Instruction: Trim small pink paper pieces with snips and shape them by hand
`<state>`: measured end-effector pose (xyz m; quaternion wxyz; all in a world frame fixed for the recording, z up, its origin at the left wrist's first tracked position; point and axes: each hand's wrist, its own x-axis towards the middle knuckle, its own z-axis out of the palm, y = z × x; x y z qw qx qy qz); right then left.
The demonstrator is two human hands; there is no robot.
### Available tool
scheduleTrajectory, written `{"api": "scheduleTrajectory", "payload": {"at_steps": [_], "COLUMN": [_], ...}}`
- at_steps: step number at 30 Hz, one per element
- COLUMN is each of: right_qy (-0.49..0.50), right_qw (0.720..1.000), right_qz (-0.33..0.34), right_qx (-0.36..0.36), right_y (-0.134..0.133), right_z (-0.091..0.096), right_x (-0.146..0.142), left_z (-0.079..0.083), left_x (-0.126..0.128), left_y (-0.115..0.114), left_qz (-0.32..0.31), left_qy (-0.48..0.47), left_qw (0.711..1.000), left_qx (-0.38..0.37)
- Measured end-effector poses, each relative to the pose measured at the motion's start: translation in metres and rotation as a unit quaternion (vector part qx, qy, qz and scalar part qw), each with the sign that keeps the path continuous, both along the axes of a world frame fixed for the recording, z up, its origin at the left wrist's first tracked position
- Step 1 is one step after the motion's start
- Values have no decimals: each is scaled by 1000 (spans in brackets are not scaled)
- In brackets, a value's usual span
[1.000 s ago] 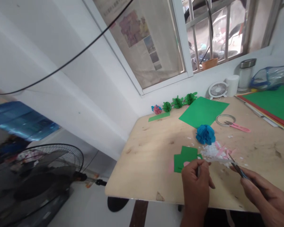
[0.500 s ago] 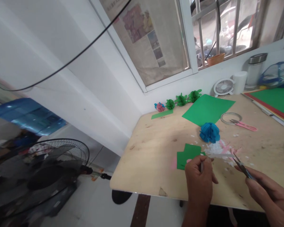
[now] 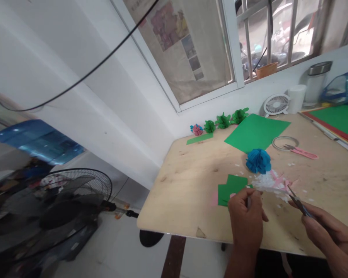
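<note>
White paper strip: its pale length (image 3: 274,190) spans the space between the two hands, above the bench (image 3: 188,193); long axis runs left to right, almost level.
Left hand: this hand (image 3: 246,218) has its grip pinched together on the strip's left end, so it is the nearer one.
Right hand: this hand (image 3: 326,229) has its grip closed around the scissors (image 3: 299,204), tips angled up and leftward.
Strip to blades: the free end lies at the scissor tips, right of the left grip; whether they touch, I cannot tell.
Beyond the strip: white clippings (image 3: 261,180), pink paper scraps (image 3: 291,186) and a blue paper pompom (image 3: 258,161).
Beside the left hand: cut green paper (image 3: 237,180).
Writing: the printed sheet (image 3: 208,50) behind the window carries faint characters, too blurred to read; no brand is legible.
</note>
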<state>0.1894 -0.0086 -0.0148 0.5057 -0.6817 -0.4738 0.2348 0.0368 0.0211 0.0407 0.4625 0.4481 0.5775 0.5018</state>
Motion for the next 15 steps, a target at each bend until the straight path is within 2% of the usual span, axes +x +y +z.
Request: {"api": "scheduleTrajectory", "payload": {"at_steps": [5, 11, 15], "right_qy": [-12, -41, -33], "right_qw": [1000, 999, 999], "right_qz": [5, 8, 18], "right_qx": [-5, -30, -8], "right_y": [-2, -2, 0], "right_z": [-3, -1, 2], "right_x": [3, 3, 2], "left_z": [3, 5, 4], "left_x": [-1, 2, 4], "left_y": [1, 0, -1], "left_qz": [11, -10, -17], "left_qy": [-12, -5, 0], "left_qw": [1000, 1000, 1000], "left_qx": [4, -14, -14]}}
